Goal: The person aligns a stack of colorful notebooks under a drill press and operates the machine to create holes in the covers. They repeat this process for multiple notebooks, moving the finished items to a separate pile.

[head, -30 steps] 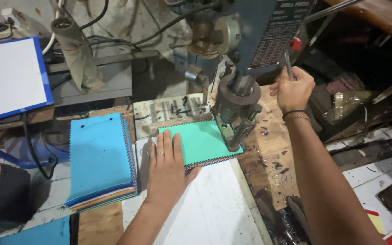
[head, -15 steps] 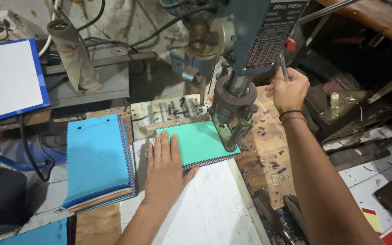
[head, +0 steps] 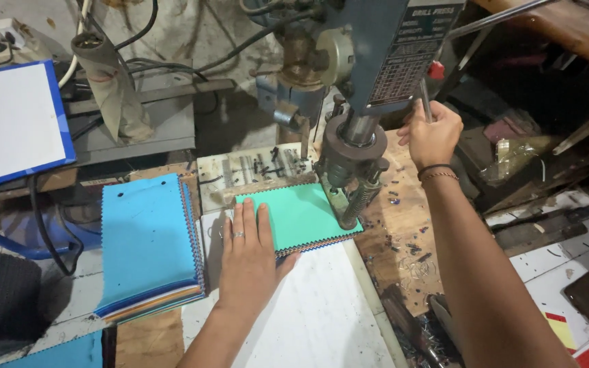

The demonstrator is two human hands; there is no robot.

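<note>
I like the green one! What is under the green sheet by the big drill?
Under the green sheet lies a stack of sheets; only their zigzag edges show in several colours. The left hand presses on it. What is below that stack is covered.

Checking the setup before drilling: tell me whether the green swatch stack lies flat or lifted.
Flat. The green swatch stack lies level on the white board, with the left hand pressing its near edge.
</note>
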